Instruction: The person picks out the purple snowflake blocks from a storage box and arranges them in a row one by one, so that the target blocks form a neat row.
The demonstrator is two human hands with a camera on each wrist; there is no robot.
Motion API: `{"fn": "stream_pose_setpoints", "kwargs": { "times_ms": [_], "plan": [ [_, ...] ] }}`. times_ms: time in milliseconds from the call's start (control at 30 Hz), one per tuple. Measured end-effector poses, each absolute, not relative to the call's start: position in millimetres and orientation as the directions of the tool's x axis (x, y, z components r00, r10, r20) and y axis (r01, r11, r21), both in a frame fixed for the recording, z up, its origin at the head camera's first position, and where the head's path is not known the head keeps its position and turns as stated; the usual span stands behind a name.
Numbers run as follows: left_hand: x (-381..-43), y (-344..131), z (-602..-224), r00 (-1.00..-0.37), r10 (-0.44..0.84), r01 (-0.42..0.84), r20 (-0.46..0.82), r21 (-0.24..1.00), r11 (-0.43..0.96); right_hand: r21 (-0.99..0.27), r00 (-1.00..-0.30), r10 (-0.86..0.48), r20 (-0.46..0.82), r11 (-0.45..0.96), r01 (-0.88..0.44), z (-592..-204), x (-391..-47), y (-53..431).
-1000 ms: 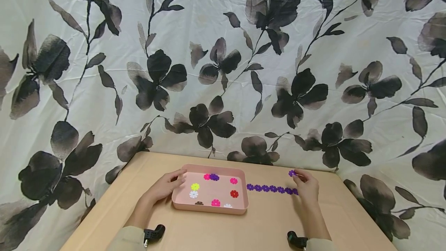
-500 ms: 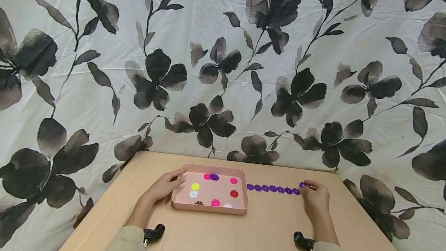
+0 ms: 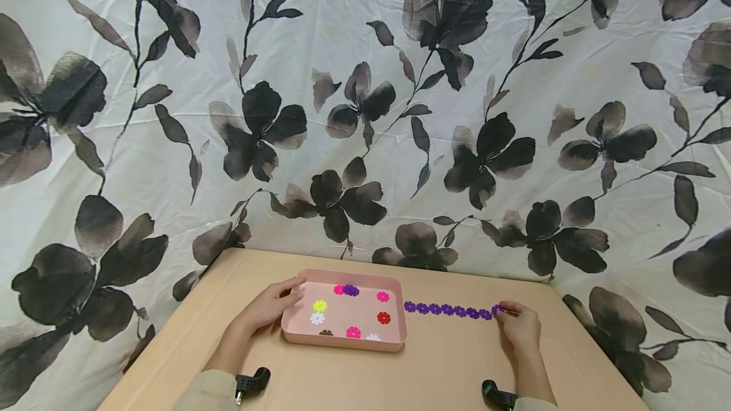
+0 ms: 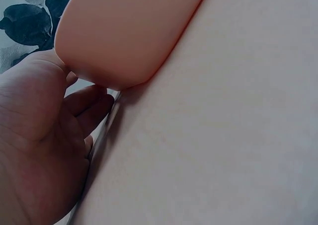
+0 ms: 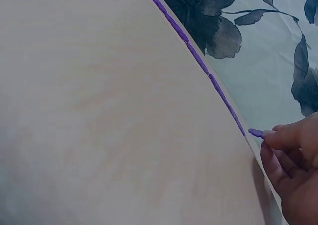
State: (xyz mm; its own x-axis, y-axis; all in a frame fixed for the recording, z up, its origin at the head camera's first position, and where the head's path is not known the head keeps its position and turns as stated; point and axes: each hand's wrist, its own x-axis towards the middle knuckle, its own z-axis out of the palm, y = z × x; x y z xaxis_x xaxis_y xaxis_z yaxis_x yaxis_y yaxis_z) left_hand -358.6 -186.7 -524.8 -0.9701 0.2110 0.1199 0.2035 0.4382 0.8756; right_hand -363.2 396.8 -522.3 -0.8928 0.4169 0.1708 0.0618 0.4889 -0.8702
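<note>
Between the thumb and fingertips of my right hand (image 3: 521, 327) is a small purple flower-shaped disc (image 5: 256, 133). It is held at the right end of a row of matching purple flower discs (image 3: 448, 309) on the table. In the right wrist view a narrow gap shows between the pinched disc and the row. My left hand (image 3: 268, 304) grips the left side of a shallow pink tray (image 3: 342, 339), its digits at the rim and wall. Inside the tray lie flower discs in pink, yellow-green, white, red (image 3: 384, 318), brown and purple (image 3: 351, 290).
The light tan table (image 3: 445, 376) runs back to a white cloth (image 3: 354, 24) printed with dark flowers. The row of discs begins close beside the tray's right wall. Black wrist cameras (image 3: 253, 381) sit near both sleeves.
My right hand has moved right and toward me with the purple disc, from above the row down to its right end. My left hand and the tray have stayed in place.
</note>
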Motion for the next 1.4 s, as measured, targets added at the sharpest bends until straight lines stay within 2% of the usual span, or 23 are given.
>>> {"fn": "stream_pose_setpoints", "kwargs": {
  "times_ms": [433,667,1100,1400],
  "plan": [
    [-357.6,-184.6,-524.5,-0.972,0.202,0.2,0.119,0.87,0.45,-0.832,-0.901,0.399,0.172,0.548,0.085,-527.2,-367.9,398.9],
    [-359.5,-183.1,-524.3,-0.976,0.186,0.187,0.114,0.875,0.447,-0.858,-0.883,0.437,0.17,0.507,0.086,-519.3,-373.6,400.3],
    [-362.6,-179.4,-525.6,-0.977,0.176,0.19,0.123,0.874,0.446,-0.827,-0.856,0.344,0.385,0.541,-0.154,-485.2,-391.9,363.4],
    [-364.3,-174.6,-528.4,-0.977,0.169,0.191,0.127,0.871,0.452,-0.773,-0.855,0.173,0.488,0.54,-0.332,-475.8,-401.4,318.8]
  ]
}}
